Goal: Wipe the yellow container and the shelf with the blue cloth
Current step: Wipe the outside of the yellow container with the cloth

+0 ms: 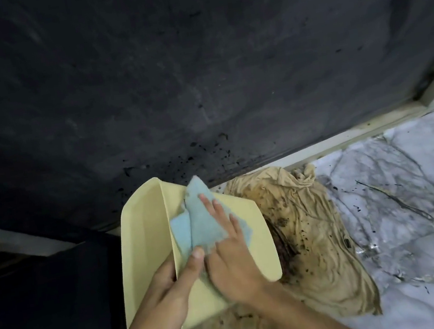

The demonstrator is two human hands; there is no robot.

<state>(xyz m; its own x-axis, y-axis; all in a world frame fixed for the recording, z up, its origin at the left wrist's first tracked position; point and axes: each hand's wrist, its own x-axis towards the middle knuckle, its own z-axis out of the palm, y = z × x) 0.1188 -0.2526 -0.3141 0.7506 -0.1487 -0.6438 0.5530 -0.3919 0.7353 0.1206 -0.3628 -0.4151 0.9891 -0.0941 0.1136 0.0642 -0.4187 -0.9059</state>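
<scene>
A pale yellow container (142,240) is held tilted at the lower centre of the head view. My left hand (167,290) grips its edge, thumb on top and fingers underneath. The blue cloth (202,223) lies folded on the container's flat side. My right hand (232,255) presses flat on the cloth, fingers spread. The dark shelf surface (196,69) fills the upper part of the view.
A stained beige cloth (317,239) with dark specks lies crumpled under and right of the container. A marble-patterned sheet (411,191) covers the surface at right. A pale frame edge (347,136) borders the dark shelf. Dark crumbs (202,149) dot the shelf near the container.
</scene>
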